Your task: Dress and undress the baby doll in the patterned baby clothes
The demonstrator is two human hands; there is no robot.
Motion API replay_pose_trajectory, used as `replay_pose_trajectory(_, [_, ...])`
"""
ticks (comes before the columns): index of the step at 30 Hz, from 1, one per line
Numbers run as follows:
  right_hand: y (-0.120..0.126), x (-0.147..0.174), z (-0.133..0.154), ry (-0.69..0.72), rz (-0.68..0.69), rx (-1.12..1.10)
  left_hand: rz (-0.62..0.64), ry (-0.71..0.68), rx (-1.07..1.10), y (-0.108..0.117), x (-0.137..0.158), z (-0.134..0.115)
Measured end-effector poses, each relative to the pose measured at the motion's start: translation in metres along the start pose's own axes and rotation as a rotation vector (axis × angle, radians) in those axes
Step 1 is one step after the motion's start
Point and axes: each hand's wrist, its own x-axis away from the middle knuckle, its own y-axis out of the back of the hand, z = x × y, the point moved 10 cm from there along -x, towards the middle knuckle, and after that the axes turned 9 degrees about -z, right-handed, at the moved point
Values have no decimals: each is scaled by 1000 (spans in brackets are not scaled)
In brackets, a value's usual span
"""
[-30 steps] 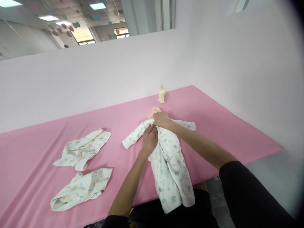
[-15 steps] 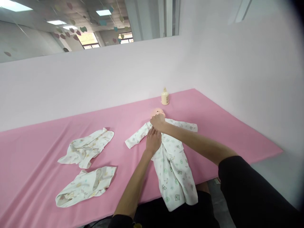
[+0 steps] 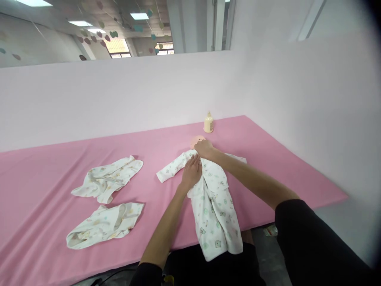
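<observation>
A baby doll (image 3: 196, 140) lies on its back, its head toward the wall. It wears a white baby top (image 3: 212, 171) with a small green print, and matching trousers (image 3: 214, 220) whose legs hang over the front edge. My left hand (image 3: 192, 171) lies on the chest of the top, fingers stretched out. Just below the doll's chin, my right hand (image 3: 205, 149) is closed at the collar, pinching the top's cloth; its fingertips are partly hidden. One sleeve (image 3: 172, 169) stretches out to the left, and the other is partly covered by my right forearm.
Two more white printed baby garments lie to the left, a spread one (image 3: 110, 178) behind a folded one (image 3: 107, 225). A cream pump bottle (image 3: 208, 123) stands near the wall. Pink cloth (image 3: 276, 174) covers the table, with walls behind and on the right.
My right hand has shifted slightly right, away from my left hand, and the top's front on that side has moved with it. My left hand stays on the chest. The view has shifted slightly.
</observation>
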Motion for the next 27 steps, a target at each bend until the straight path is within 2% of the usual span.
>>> replay_pose_trajectory(3, [1, 4, -27, -85, -47, -181, 37, 32, -52, 4, -14, 7])
replay_pose_trajectory(6, [-9, 11, -51, -148, -61, -417, 33, 38, -182, 9, -35, 11])
replay_pose_trajectory(12, [-35, 29, -69, -201, -165, -802, 103, 14, -230, 5, -59, 15])
replay_pose_trajectory(14, [-40, 33, -71, -211, -197, -880, 98, -38, -231, 5, -62, 12])
replay_pose_trajectory(17, [-41, 36, -71, -202, -209, -944, 70, -120, -252, 5, -66, 7])
replay_pose_trajectory(22, [-32, 35, -70, -188, -257, -906, 17, -160, -212, 8, -69, 3])
replay_pose_trajectory(27, [-13, 40, -82, -293, -383, -804, -50, -76, -137, 31, -71, 8])
